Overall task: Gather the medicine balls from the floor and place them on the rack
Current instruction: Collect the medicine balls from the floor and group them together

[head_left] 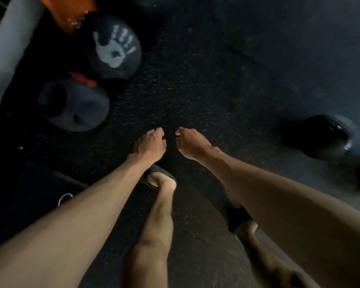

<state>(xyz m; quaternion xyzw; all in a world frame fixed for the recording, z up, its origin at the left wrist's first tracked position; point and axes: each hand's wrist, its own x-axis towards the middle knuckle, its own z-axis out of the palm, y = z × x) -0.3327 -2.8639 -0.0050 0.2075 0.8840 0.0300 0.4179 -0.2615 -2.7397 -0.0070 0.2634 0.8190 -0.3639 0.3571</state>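
A dark medicine ball with a white handprint [113, 49] lies on the black rubber floor at the upper left. A second, grey medicine ball [75, 104] sits just below it, closer to me. A shiny black ball-like object [320, 136] rests on the floor at the right. My left hand [151, 145] and my right hand [188, 143] hang side by side over bare floor in the middle, fingers curled loosely inward, holding nothing. Both are well apart from every ball.
A pale grey padded roll [10, 44] slants along the left edge, with an orange object [71, 11] behind the handprint ball. A black box or platform [35, 190] sits at the lower left. My legs and dark shoes are below my arms.
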